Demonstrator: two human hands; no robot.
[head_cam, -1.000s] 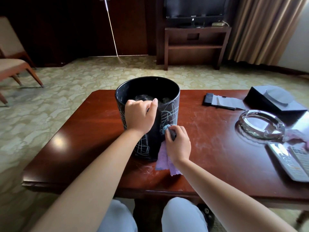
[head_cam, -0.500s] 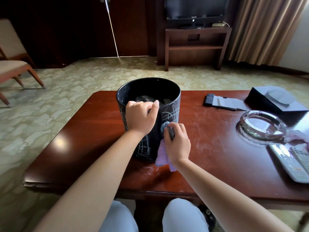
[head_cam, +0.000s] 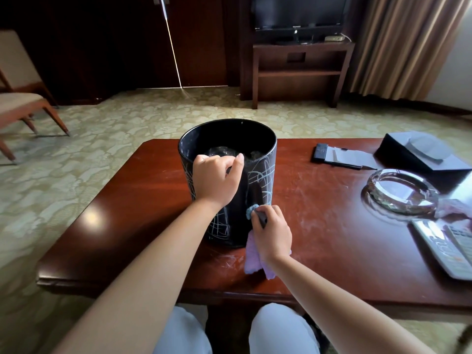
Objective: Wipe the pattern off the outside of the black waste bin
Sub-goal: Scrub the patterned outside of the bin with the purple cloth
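Fingers of left hand (head_cam: pixel 217 178) grip bin (head_cam: pixel 260 180) rim; right hand (head_cam: pixel 272 232) presses cloth (head_cam: pixel 252 261)

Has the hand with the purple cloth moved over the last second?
Yes. The right hand with the purple cloth has slid down the black waste bin, from mid-wall toward its base and the table.

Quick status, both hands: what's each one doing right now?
Left hand: grips the near rim of the black waste bin.
Right hand: holds the purple cloth against the bin's lower wall.
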